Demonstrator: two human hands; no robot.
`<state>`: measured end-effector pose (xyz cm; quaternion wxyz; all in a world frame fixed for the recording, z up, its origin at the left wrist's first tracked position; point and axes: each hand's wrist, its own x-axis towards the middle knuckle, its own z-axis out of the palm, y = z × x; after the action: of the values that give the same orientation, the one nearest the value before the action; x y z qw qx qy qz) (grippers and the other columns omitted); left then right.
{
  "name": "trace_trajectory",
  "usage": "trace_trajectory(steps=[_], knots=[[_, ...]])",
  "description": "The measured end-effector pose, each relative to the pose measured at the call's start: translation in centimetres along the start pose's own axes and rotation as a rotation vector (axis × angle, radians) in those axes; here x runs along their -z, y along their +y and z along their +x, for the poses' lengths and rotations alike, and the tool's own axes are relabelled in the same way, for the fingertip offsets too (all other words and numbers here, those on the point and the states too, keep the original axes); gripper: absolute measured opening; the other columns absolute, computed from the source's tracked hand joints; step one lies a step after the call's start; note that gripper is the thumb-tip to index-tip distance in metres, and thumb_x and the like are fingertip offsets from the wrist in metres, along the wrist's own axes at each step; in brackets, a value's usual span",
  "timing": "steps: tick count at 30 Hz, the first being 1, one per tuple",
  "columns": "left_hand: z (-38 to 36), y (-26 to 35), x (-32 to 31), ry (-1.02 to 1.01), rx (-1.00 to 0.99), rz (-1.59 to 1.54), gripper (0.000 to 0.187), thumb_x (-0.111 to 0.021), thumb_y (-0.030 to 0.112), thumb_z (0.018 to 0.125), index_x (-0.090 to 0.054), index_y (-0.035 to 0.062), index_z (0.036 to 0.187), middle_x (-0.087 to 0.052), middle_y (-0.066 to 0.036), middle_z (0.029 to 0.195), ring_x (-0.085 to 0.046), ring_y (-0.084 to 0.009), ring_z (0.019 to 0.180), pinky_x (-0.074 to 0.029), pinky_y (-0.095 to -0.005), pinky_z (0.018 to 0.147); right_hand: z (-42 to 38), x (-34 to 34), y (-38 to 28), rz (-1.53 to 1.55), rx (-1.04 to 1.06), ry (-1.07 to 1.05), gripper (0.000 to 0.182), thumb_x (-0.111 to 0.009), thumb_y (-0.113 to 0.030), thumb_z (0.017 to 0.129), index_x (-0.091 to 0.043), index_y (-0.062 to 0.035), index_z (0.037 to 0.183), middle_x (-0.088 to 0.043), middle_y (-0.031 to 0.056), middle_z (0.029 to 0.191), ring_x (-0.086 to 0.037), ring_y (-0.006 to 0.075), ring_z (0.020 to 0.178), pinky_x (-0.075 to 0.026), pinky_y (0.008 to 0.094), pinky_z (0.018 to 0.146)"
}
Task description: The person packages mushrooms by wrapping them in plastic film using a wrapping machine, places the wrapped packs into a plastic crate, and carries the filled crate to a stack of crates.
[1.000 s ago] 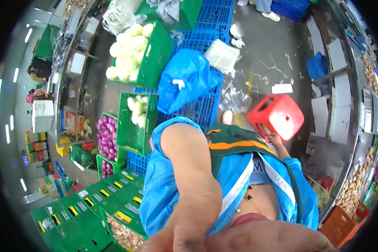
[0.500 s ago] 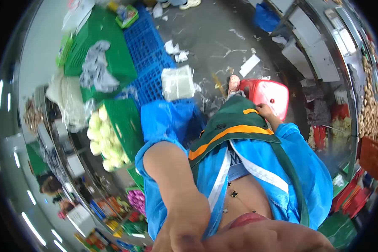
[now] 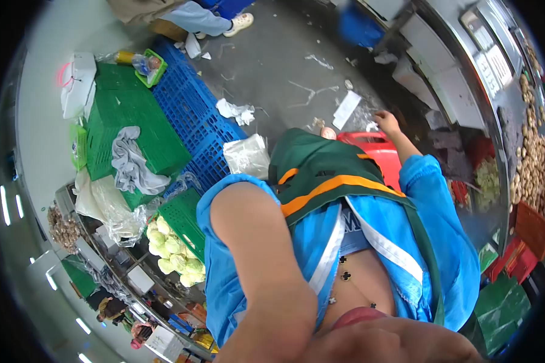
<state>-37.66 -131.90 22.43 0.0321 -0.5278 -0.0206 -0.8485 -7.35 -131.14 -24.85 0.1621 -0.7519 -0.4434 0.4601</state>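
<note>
Far L: green crates (image 3: 118,115) w/ a grey cloth (image 3: 133,162) draped on them; pale round veg (image 3: 175,253) just below in view. L arm (image 3: 254,242) comes down large & close to cam; L hand (image 3: 257,339) runs off btm edge, fingers cut off, so can't tell its grip. Blue pallets (image 3: 194,109) slant from upper L to ctr, w/ a clear-wrapped packet (image 3: 247,156) by the near end. Green apron (image 3: 321,166) in ctr covers part of the red stool (image 3: 386,158), which sits R of ctr, below the R hand in view. Stool's visible part slopes down to the R, slotted edge twd top; rest hidden, so long axis & full pose unclear. White strip (image 3: 347,110) L of R hand (image 3: 378,120) has its long axis tilted, top end R. R hand's fingers point L, loosely bent, part open; blurry plastic (image 3: 364,115) near the tips, can't tell if held.
</note>
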Motion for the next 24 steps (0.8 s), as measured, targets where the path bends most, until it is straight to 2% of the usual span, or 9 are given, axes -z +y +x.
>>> trace_trajectory(steps=[6, 7, 10, 13, 15, 17, 19, 20, 24], knots=[[0.5, -7.6, -0.8, -0.028, -0.066, 0.021, 0.038, -0.043, 0.015, 0.091, -0.039, 0.0089, 0.128, -0.038, -0.002, 0.134, -0.033, -0.0143, 0.126, -0.028, -0.0438, 0.099, 1.3, -0.7, 2.9, -0.078, -0.160, -0.031, 0.028, -0.059, -0.021, 0.077, -0.064, -0.0006, 0.096, -0.066, 0.0136, 0.079, -0.063, 0.0175, 0.069, -0.050, 0.0318, 0.066], [0.2, -9.2, -0.7, -0.018, -0.065, 0.014, 0.038, -0.043, 0.014, 0.091, -0.039, 0.0088, 0.128, -0.038, -0.002, 0.135, -0.033, -0.0145, 0.127, -0.028, -0.0438, 0.099, 2.0, -2.3, 6.3, -0.170, -0.172, 0.009, 0.027, -0.056, -0.025, 0.078, -0.066, -0.0048, 0.092, -0.066, 0.0160, 0.082, -0.065, 0.0268, 0.079, -0.050, 0.0372, 0.073], [-0.8, -14.5, -0.3, 0.026, -0.023, -0.035, 0.038, -0.042, 0.014, 0.091, -0.038, 0.0084, 0.129, -0.037, -0.003, 0.135, -0.033, -0.0151, 0.127, -0.028, -0.0440, 0.099, 1.2, -2.1, 3.4, -0.262, -0.304, -0.223, 0.029, -0.061, -0.027, 0.076, -0.067, -0.0039, 0.092, -0.067, 0.0118, 0.079, -0.066, 0.0204, 0.072, -0.051, 0.0319, 0.068], [-1.1, -20.2, 0.2, 0.100, 0.001, -0.109, 0.038, -0.042, 0.014, 0.092, -0.038, 0.0080, 0.129, -0.037, -0.003, 0.136, -0.032, -0.0156, 0.127, -0.027, -0.0441, 0.100, 4.2, -1.3, -0.4, -0.092, -0.425, -0.194, 0.031, -0.063, -0.028, 0.074, -0.067, -0.0029, 0.091, -0.067, 0.0119, 0.075, -0.065, 0.0177, 0.066, -0.051, 0.0310, 0.066], [-0.8, -24.0, 0.2, 0.129, 0.004, -0.145, 0.038, -0.041, 0.014, 0.092, -0.038, 0.0077, 0.129, -0.036, -0.004, 0.136, -0.032, -0.0160, 0.128, -0.027, -0.0441, 0.100, 7.8, -0.6, -3.1, -0.107, -0.372, -0.171, 0.031, -0.060, -0.027, 0.076, -0.066, -0.0036, 0.096, -0.067, 0.0137, 0.082, -0.065, 0.0187, 0.071, -0.051, 0.0339, 0.068], [-0.8, -27.2, -0.1, 0.137, 0.014, -0.211, 0.038, -0.041, 0.014, 0.092, -0.038, 0.0074, 0.129, -0.036, -0.004, 0.137, -0.032, -0.0164, 0.128, -0.027, -0.0442, 0.100, 14.0, -1.4, -3.3, -0.301, -0.061, 0.016, 0.030, -0.060, -0.026, 0.076, -0.066, -0.0052, 0.096, -0.066, 0.0149, 0.082, -0.065, 0.0207, 0.071, -0.050, 0.0350, 0.068], [-1.2, -30.1, -0.9, 0.143, 0.064, -0.255, 0.038, -0.041, 0.014, 0.092, -0.038, 0.0071, 0.129, -0.035, -0.004, 0.137, -0.031, -0.0168, 0.128, -0.027, -0.0443, 0.100, 18.6, -0.3, -8.7, -0.227, -0.126, 0.030, 0.029, -0.059, -0.027, 0.077, -0.065, -0.0057, 0.096, -0.065, 0.0155, 0.081, -0.064, 0.0241, 0.075, -0.049, 0.0344, 0.070], [-1.5, -31.5, -1.4, 0.141, 0.096, -0.269, 0.038, -0.040, 0.014, 0.092, -0.038, 0.0070, 0.129, -0.035, -0.004, 0.137, -0.031, -0.0170, 0.128, -0.026, -0.0443, 0.100, 17.6, 1.7, -16.4, -0.072, -0.163, 0.096, 0.027, -0.056, -0.024, 0.077, -0.064, -0.0041, 0.093, -0.062, 0.0187, 0.096, -0.060, 0.0331, 0.092, -0.047, 0.0389, 0.080], [-2.6, -35.7, -3.8, 0.152, 0.122, -0.349, 0.038, -0.040, 0.014, 0.092, -0.038, 0.0065, 0.130, -0.034, -0.005, 0.138, -0.030, -0.0177, 0.129, -0.026, -0.0445, 0.101, 20.6, 2.0, -24.6, 0.108, 0.115, 0.114, 0.030, -0.056, -0.022, 0.081, -0.060, -0.0048, 0.105, -0.063, 0.0157, 0.100, -0.061, 0.0296, 0.094, -0.047, 0.0365, 0.083]])
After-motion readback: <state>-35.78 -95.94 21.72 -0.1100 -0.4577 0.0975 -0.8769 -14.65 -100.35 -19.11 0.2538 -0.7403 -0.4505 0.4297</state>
